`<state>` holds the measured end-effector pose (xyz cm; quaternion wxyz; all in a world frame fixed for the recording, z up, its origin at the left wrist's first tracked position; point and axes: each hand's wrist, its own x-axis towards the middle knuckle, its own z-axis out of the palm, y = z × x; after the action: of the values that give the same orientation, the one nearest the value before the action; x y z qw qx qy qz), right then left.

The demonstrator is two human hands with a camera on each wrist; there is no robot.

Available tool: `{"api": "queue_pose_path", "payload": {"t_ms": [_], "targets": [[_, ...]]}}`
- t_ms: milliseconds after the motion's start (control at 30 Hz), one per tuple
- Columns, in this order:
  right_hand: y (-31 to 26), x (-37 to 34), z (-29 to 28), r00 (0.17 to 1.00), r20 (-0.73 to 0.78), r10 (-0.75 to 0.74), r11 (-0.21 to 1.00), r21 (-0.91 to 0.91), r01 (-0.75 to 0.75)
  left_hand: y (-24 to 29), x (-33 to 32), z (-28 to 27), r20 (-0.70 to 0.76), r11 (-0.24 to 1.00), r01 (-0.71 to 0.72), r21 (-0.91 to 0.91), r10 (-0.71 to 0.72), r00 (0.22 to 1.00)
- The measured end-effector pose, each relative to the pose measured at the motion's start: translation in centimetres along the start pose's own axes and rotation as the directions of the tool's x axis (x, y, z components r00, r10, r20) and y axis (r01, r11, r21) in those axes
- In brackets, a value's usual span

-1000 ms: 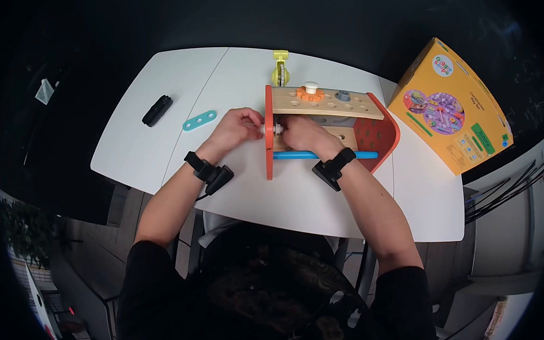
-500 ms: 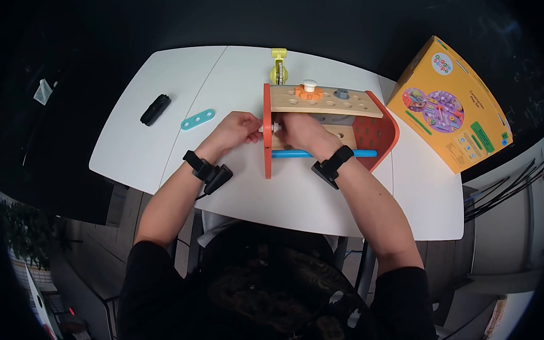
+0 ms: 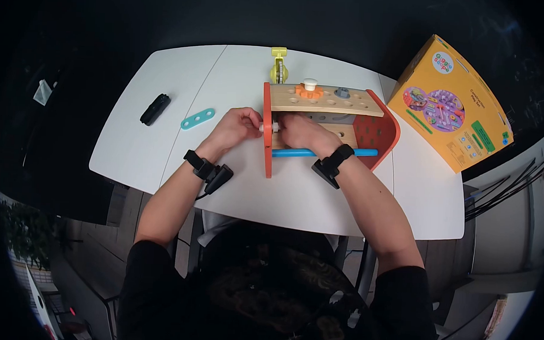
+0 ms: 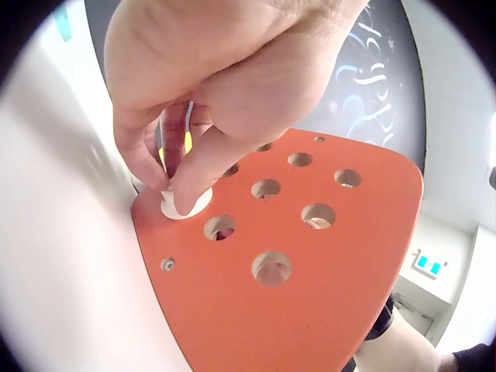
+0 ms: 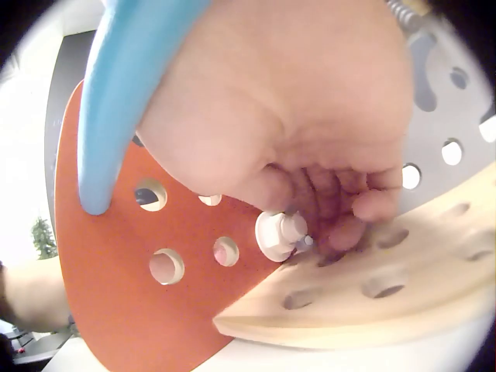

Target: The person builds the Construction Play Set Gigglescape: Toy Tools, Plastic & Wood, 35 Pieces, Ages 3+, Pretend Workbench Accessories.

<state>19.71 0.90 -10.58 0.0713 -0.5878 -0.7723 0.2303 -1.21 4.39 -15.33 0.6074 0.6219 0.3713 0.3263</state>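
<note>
My left hand [image 4: 225, 77] pinches a white round bolt head [image 4: 186, 203] against the outer face of the orange side panel [image 4: 341, 263]. Inside the wooden toy bench, my right hand [image 5: 287, 108] has its fingers curled beside a white nut [image 5: 273, 235] on the bolt's end; its thumb touches the nut, while the other fingertips lie over the holed wooden board [image 5: 341, 325]. In the head view, the left hand [image 3: 236, 130] is left of the panel and the right hand [image 3: 306, 134] is under the top shelf [image 3: 322, 106].
A blue rod [image 3: 365, 153] crosses the bench front. An orange gear [image 3: 309, 93] with a white peg and a grey nut [image 3: 342, 92] sit on top. Behind stands a yellow-green toy piece [image 3: 279, 68]. Leftward lie a teal strip [image 3: 197, 119] and black object [image 3: 155, 109]; rightward, a yellow box [image 3: 454, 104].
Both hands stay at the side panel, with small shifts of the fingers. The left fingers have moved slightly around the bolt head.
</note>
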Motion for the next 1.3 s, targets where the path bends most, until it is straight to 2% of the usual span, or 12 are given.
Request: {"api": "queue_pose_path", "payload": {"t_ms": [100,167,200,267,367,533,600,867,1033,1133,1200,1300], "targets": [[0.7,0.2,0.7,0.99,-0.128,-0.054,0.997,0.055,0.061,0.6,-0.4,-0.1,-0.043,1.0,0.005,0.001,-0.005,0.999],[-0.1,-0.6,-0.1,0.989,-0.127,-0.075,0.994,0.069,0.084,1.3,-0.7,0.0,-0.124,0.982,0.051,-0.179,-0.074,0.99],[-0.5,-0.9,-0.4,0.987,-0.127,-0.096,0.991,0.082,0.107,1.7,-0.8,0.0,-0.124,0.982,0.053,-0.179,-0.076,0.989],[-0.1,-0.8,-0.1,0.984,-0.129,-0.121,0.986,0.095,0.134,2.6,-0.9,0.1,-0.139,0.956,0.188,-0.226,-0.223,0.965],[0.6,-0.3,0.4,0.978,-0.135,-0.159,0.98,0.096,0.172,1.5,-0.3,0.0,-0.081,0.96,0.255,-0.113,-0.265,0.961],[0.8,0.1,0.5,0.99,-0.086,-0.109,0.989,0.088,0.117,0.5,-0.2,0.3,-0.061,0.974,0.213,-0.082,-0.218,0.974],[1.1,0.0,0.9,0.964,-0.183,-0.193,0.978,0.041,0.204,0.5,-0.3,0.3,-0.069,0.97,0.221,-0.102,-0.228,0.971],[1.1,0.6,0.9,0.99,-0.063,-0.127,0.992,-0.029,0.125,0.4,-0.6,-0.1,0.017,0.999,-0.044,0.005,0.044,0.999],[0.1,-0.1,0.0,0.997,0.029,-0.065,0.993,-0.092,0.068,0.0,-0.3,0.4,-0.04,1.0,-0.026,-0.009,0.025,0.999],[-0.4,-0.6,0.0,0.997,-0.073,-0.039,0.999,-0.015,0.038,0.4,-0.3,-0.1,-0.077,0.998,0.024,-0.061,-0.029,0.997],[-0.9,-1.4,-0.4,0.978,-0.161,-0.134,0.99,0.026,0.139,0.9,-0.4,-0.2,-0.112,0.993,0.08,-0.089,-0.089,0.99],[-0.1,-0.9,0.0,0.973,-0.141,-0.186,0.982,0.007,0.188,1.2,-0.3,0.2,-0.128,0.979,0.179,-0.096,-0.191,0.973]]}}
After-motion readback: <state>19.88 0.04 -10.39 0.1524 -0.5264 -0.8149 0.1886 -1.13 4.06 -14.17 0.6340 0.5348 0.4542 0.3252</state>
